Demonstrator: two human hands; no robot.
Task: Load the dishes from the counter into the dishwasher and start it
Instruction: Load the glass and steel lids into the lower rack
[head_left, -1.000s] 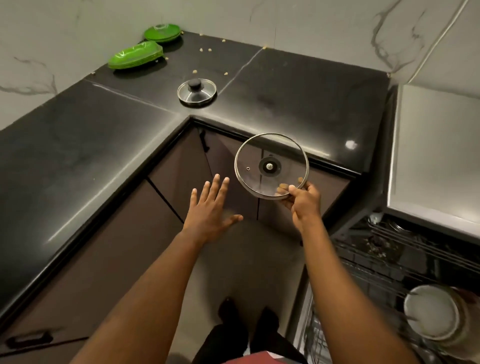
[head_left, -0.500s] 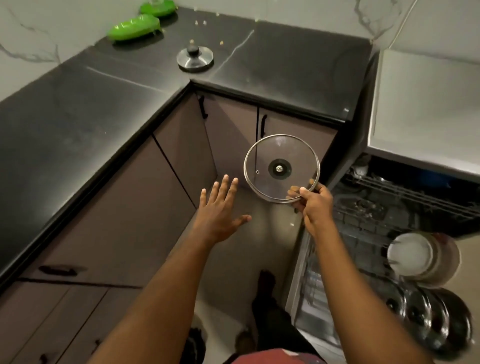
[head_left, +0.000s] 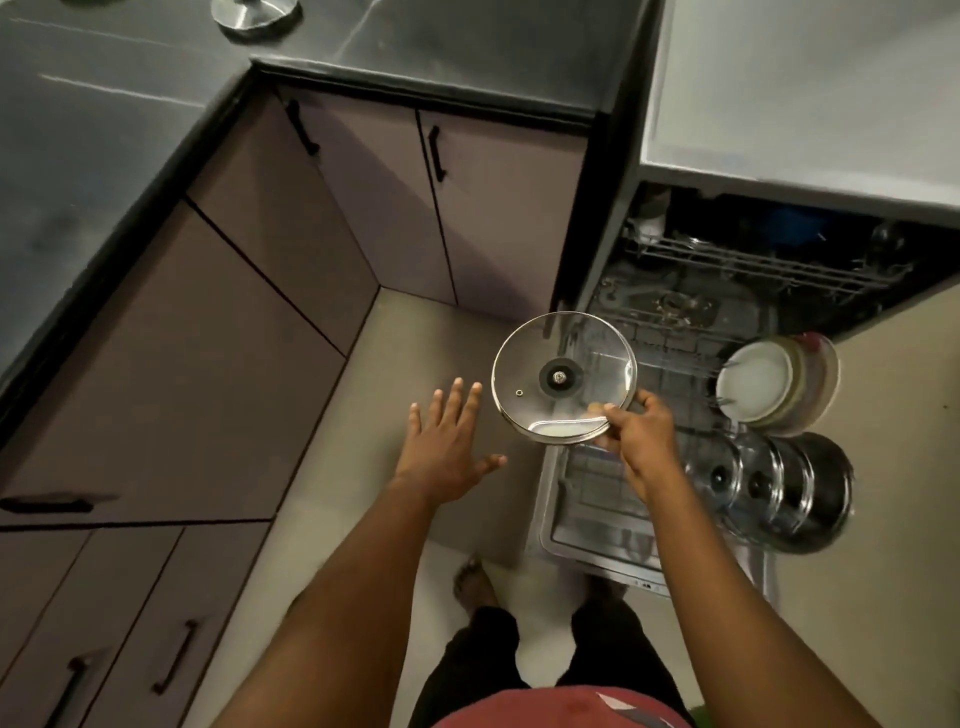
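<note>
My right hand (head_left: 636, 436) pinches the lower rim of a round glass lid (head_left: 563, 376) with a metal band and a dark centre knob, holding it tilted over the left edge of the open dishwasher's lower rack (head_left: 597, 488). My left hand (head_left: 447, 447) hovers beside it over the floor, fingers spread and empty. In the rack stand white plates (head_left: 756, 382) and, in front of them, two glass lids (head_left: 737, 478) against a steel pot (head_left: 821, 493). A small steel lid (head_left: 254, 13) sits on the black counter (head_left: 78, 171) at the top edge.
The upper rack (head_left: 753, 260) is pulled partly out under the grey dishwasher top (head_left: 805, 93). Brown corner cabinets (head_left: 218, 364) with black handles enclose the floor on the left. My feet (head_left: 472, 577) stand just in front of the open dishwasher door.
The view has swung down and right from the counter to the dishwasher. My right hand has carried the glass lid away from the counter to above the lower rack; the left hand followed alongside, still spread.
</note>
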